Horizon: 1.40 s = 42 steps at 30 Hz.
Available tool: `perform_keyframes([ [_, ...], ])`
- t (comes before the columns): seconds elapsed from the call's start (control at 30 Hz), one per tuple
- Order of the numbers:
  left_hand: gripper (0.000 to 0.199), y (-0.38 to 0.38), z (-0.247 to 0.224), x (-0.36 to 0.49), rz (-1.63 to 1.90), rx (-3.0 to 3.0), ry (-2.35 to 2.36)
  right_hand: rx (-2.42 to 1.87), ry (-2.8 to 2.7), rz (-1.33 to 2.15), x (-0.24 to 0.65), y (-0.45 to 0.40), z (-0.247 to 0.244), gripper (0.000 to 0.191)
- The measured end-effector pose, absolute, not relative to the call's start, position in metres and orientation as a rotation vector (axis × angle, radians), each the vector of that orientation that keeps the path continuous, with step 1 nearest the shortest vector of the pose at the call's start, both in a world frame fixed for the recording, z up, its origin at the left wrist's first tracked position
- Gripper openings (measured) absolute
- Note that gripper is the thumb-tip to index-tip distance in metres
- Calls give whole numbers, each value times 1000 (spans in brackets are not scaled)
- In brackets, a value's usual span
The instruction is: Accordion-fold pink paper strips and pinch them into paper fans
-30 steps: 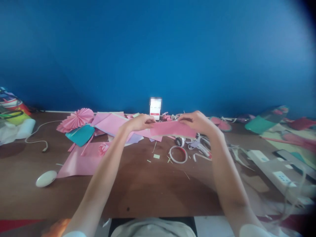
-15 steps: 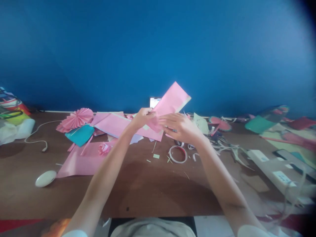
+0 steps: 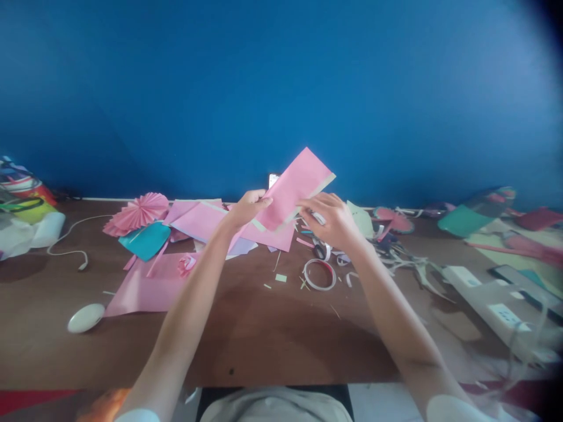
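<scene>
A folded pink paper (image 3: 295,187) with pale strips along its edges is held up over the back of the desk, tilted up to the right. My left hand (image 3: 247,208) grips its left edge, thumb on the near face. At its lower right edge, my right hand (image 3: 329,220) has thumb and fingertips closed on the paper. Behind the paper, a phone (image 3: 273,180) shows in part. Flat pink sheets (image 3: 202,220) lie below the left hand. A roll of tape (image 3: 319,275) rests on the desk below the right hand.
On the left are a pleated pink fan (image 3: 141,212), a teal paper piece (image 3: 145,240), a pink paper flower (image 3: 186,265) and a white oval object (image 3: 86,318). Paper scraps (image 3: 280,278) lie mid-desk. To the right are a power strip (image 3: 505,316) and tangled white strips (image 3: 422,272).
The pink paper has turned slightly and shows more of its face. My right hand has shifted right along its lower edge, and my left hand has moved slightly left.
</scene>
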<state>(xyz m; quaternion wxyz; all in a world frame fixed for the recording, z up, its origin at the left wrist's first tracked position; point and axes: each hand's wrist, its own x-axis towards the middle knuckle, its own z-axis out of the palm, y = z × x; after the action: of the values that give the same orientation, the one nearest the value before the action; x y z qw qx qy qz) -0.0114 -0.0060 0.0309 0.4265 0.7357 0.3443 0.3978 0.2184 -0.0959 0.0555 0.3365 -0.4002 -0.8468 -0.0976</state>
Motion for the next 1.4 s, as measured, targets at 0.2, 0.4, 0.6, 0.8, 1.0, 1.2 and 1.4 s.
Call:
perform_keyframes([
  [0.2,27,-9,31,-5,940,1668,773,-994,-2410,-252,209,-91,47,19],
  [0.4,33,-10,27,1,888,1468,720,-902,-2514,-272,206,-87,41,8],
  [0.6,29,-10,27,-1,893,1520,771,-848,-2521,-237,208,-87,46,15],
  [0.8,19,-3,22,-5,935,1855,984,-998,-2499,-149,218,-91,55,22],
  [1.0,7,-2,17,-2,756,2147,1037,-1042,-2438,-164,231,-93,61,17],
  [1.2,34,-9,21,2,620,2186,920,-1296,-2319,-199,239,-90,64,12],
  [1.4,48,-10,21,3,597,2156,909,-1385,-2294,-197,241,-92,65,33],
])
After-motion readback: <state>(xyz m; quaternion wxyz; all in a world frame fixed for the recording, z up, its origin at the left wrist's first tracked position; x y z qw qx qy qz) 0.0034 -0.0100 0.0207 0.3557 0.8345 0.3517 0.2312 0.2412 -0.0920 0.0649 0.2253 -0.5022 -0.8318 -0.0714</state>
